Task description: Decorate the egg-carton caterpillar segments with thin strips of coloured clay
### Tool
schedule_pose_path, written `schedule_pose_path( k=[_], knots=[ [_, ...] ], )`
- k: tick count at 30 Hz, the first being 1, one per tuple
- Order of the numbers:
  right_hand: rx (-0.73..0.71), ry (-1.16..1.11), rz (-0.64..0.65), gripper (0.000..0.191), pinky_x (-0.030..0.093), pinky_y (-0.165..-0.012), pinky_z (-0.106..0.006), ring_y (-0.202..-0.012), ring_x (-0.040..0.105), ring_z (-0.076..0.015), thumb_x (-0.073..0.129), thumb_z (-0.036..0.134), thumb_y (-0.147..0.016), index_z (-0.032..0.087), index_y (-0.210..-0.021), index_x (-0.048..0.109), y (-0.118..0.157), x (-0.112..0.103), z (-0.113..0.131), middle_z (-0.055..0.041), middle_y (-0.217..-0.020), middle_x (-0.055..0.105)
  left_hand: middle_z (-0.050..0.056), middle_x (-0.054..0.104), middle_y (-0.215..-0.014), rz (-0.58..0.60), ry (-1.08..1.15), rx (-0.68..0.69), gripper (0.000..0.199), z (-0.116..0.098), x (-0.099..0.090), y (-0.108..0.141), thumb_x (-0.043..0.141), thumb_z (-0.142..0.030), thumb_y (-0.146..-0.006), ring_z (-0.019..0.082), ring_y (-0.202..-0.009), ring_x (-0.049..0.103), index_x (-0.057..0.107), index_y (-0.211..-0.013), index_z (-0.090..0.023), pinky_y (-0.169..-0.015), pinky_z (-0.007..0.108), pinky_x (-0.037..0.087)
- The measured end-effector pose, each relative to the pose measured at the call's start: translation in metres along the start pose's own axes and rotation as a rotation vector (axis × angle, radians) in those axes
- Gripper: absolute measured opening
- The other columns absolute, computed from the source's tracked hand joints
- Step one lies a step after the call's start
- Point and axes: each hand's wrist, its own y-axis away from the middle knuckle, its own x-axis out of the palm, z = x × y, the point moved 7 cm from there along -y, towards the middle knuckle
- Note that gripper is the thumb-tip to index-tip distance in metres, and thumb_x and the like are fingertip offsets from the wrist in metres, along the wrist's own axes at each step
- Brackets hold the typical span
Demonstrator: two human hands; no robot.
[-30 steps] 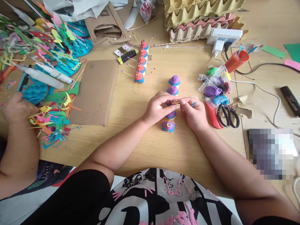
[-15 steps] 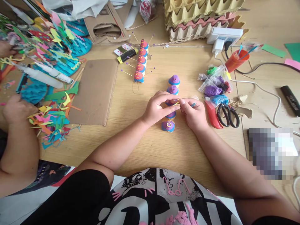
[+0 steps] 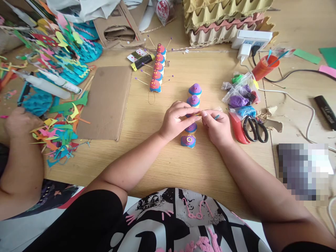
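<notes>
My left hand point(image 3: 175, 118) and my right hand point(image 3: 217, 126) meet fingertip to fingertip above a row of egg-carton cups point(image 3: 193, 100) coated in purple and blue clay. Between my left thumb and fingers is a thin yellow clay strip point(image 3: 197, 114), its end reaching my right fingertips. A small blue tool point(image 3: 216, 117) pokes out of my closed right hand; the rest of it is hidden. On the nearest purple cup lies a yellow clay ring point(image 3: 189, 139). My hands cover the row's middle cups.
A finished-looking red and blue egg-carton caterpillar point(image 3: 157, 68) with stick legs stands beyond. Clay bags point(image 3: 238, 99), black-handled scissors point(image 3: 255, 129) and a red cup point(image 3: 265, 66) lie right. Cardboard point(image 3: 105, 101), paper scraps point(image 3: 56, 134) and another person's hand point(image 3: 22, 124) are left.
The yellow strip shows less between my fingertips, which have shifted only slightly. At the far left, another person's second hand has gone out of view.
</notes>
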Motion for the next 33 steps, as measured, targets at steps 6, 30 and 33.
schedule_pose_path(
  k=[6,30,33],
  knots=[
    [-0.009,-0.007,0.055,0.068,0.031,-0.053,-0.03,-0.053,0.035,-0.0101,0.081,0.077,-0.079,0.021,-0.054,0.053,0.001,0.002,-0.002,0.0033,-0.054,0.042,0.002,0.078,-0.091,-0.012,0.02,-0.026,0.022,-0.001,-0.002,-0.001,0.075,-0.047,-0.099,0.016,-0.09,0.07,0.087,-0.105,-0.03,-0.089,0.034,0.057],
    [-0.127,-0.009,-0.042,0.042,0.049,-0.065,-0.03,-0.065,0.056,-0.0127,0.089,0.063,-0.08,0.022,-0.078,0.077,0.001,-0.003,0.004,0.0003,-0.073,0.069,0.005,0.082,-0.094,-0.037,0.176,-0.202,0.039,0.005,-0.002,0.0,0.069,-0.058,-0.101,0.017,-0.094,0.076,0.086,-0.094,-0.023,-0.091,0.033,0.059],
    [-0.122,-0.011,-0.064,0.045,0.045,-0.063,-0.029,-0.06,0.05,-0.0106,0.089,0.062,-0.08,0.021,-0.073,0.072,0.001,-0.005,0.002,0.0031,-0.065,0.061,0.007,0.083,-0.098,-0.042,0.244,-0.256,0.049,0.007,-0.003,0.001,0.061,-0.063,-0.104,0.018,-0.098,0.076,0.087,-0.095,-0.022,-0.091,0.033,0.06]
  ],
)
